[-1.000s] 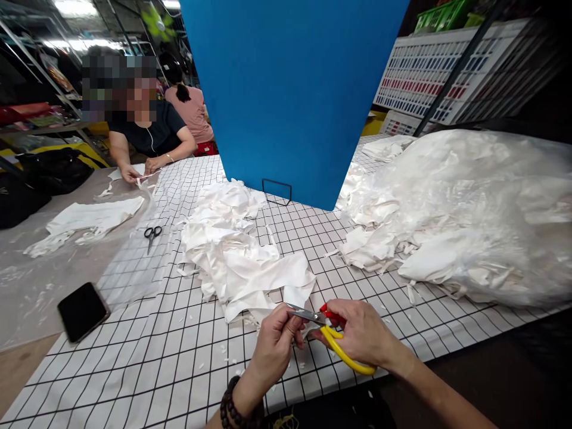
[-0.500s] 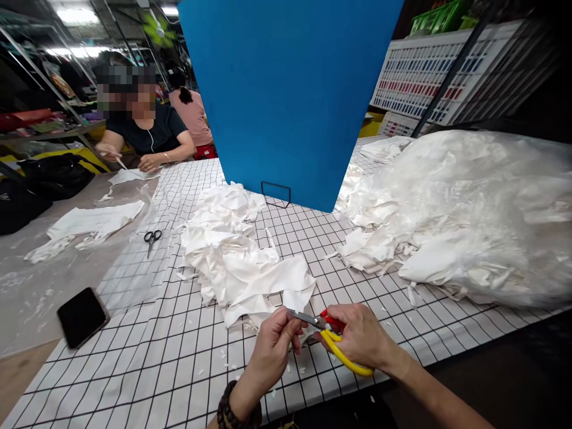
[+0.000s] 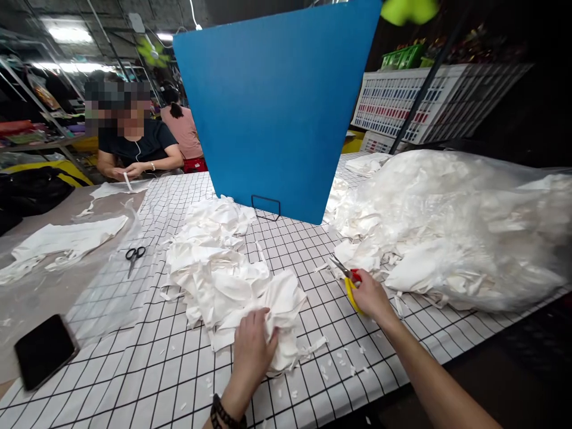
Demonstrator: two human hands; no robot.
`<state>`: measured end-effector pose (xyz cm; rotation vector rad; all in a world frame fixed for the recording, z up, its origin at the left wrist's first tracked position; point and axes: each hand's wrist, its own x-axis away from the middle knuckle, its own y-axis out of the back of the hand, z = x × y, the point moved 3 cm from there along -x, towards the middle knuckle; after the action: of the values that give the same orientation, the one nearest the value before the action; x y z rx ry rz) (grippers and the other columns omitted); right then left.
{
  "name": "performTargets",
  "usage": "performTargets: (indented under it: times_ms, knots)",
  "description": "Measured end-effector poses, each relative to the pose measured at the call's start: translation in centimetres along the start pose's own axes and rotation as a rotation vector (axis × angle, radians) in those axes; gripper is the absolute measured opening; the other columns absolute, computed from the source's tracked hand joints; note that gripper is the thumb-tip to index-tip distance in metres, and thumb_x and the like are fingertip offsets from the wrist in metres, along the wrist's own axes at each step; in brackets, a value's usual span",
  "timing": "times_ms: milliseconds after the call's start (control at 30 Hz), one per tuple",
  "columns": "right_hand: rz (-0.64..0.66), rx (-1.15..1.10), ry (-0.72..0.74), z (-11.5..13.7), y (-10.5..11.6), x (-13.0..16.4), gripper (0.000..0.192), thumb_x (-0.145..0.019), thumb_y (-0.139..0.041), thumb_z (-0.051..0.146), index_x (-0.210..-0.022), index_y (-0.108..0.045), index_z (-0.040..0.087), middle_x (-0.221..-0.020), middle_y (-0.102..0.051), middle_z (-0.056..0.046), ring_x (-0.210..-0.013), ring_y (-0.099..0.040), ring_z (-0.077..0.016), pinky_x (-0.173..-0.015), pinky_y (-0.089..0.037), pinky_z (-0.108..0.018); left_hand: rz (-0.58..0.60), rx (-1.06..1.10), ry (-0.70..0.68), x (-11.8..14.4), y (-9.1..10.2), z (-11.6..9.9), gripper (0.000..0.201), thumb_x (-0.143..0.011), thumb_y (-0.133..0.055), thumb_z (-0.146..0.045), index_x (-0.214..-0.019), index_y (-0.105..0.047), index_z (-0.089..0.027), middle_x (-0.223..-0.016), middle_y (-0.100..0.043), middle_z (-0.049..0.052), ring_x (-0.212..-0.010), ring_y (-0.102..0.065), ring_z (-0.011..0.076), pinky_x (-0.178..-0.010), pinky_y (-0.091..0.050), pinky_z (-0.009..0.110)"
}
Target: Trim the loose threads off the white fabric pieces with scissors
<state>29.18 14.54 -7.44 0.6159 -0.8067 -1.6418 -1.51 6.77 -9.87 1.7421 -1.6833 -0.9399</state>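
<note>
While the left hand rests on the white cloth beneath it, grip unclear to me, the right hand clasps scissors, loose pieces just beyond; laying-down seems underway, fetching another would need freed fingers

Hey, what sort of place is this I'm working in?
Probably a garment or textile workshop: white cloth pieces heaped on the checked table, scissors in your right hand, and a co-worker handling a white strip nearby.
</note>
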Motion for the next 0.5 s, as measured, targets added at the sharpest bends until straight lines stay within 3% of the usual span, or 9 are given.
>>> performTargets:
  times_ms: [67,133,233,333,400,500]
  knots:
    - [-0.045,0.03,0.046,0.8,-0.5,-1.9,0.015,-0.077,-0.056,0.019,-0.092,-0.056,0.02,-0.087,-0.063,-0.006,-0.082,-0.059,-0.0233,-0.071,-0.039,-0.032,0.044,0.091,-0.011,-1.6,1.1,1.1,0.03,-0.076,-0.051,-0.011,-0.103,-0.062,-0.02,-0.099,-0.062,0.007,-0.095,-0.06,0.0245,-0.084,-0.049,0.04]
    - [-0.052,0.028,0.102,2.1,-1.5,-3.4,0.016,-0.073,-0.057,0.012,-0.088,-0.056,0.02,-0.087,-0.063,-0.006,-0.089,-0.058,-0.0234,-0.077,-0.038,-0.031,-0.044,0.112,0.009,-3.8,4.2,2.0,0.033,-0.07,-0.049,-0.006,-0.097,-0.064,-0.02,-0.096,-0.06,0.006,-0.09,-0.06,0.0227,-0.081,-0.051,0.037]
    - [-0.053,-0.015,0.13,3.3,-2.6,-5.0,0.02,-0.068,-0.059,0.006,-0.083,-0.056,0.019,-0.087,-0.063,-0.006,-0.094,-0.057,-0.0243,-0.082,-0.036,-0.033,-0.302,-0.02,0.141,-7.0,10.6,3.2,0.038,-0.077,-0.046,-0.008,-0.11,-0.063,-0.019,-0.106,-0.057,0.01,-0.089,-0.06,0.0248,-0.077,-0.053,0.04]
    - [-0.042,-0.101,0.1,3.4,-2.2,-6.0,0.017,-0.068,-0.061,0.01,-0.082,-0.056,0.018,-0.081,-0.061,-0.006,-0.086,-0.057,-0.0238,-0.078,-0.038,-0.034,-0.346,-0.319,0.175,-9.0,14.4,3.4,0.046,-0.078,-0.048,-0.008,-0.123,-0.059,-0.016,-0.114,-0.054,0.016,-0.108,-0.052,0.0362,-0.089,-0.046,0.055]
    - [-0.014,-0.196,0.085,3.2,-1.1,-5.9,0.017,-0.071,-0.062,0.018,-0.087,-0.056,0.018,-0.081,-0.06,-0.005,-0.081,-0.057,-0.0216,-0.073,-0.041,-0.033,-0.342,-0.434,0.139,-9.3,14.5,2.4,0.055,-0.075,-0.05,-0.004,-0.128,-0.056,-0.015,-0.129,-0.048,0.02,-0.122,-0.041,0.0431,-0.097,-0.035,0.065]
    - [0.089,-0.371,0.11,3.5,0.4,-4.4,0.025,-0.076,-0.062,0.034,-0.094,-0.054,0.018,-0.082,-0.059,-0.002,-0.074,-0.056,-0.0171,-0.066,-0.045,-0.03,-0.228,-0.215,-0.032,-8.9,11.0,-0.9,0.06,-0.076,-0.045,0.001,-0.132,-0.054,-0.022,-0.143,-0.04,0.014,-0.13,-0.038,0.0363,-0.102,-0.036,0.058]
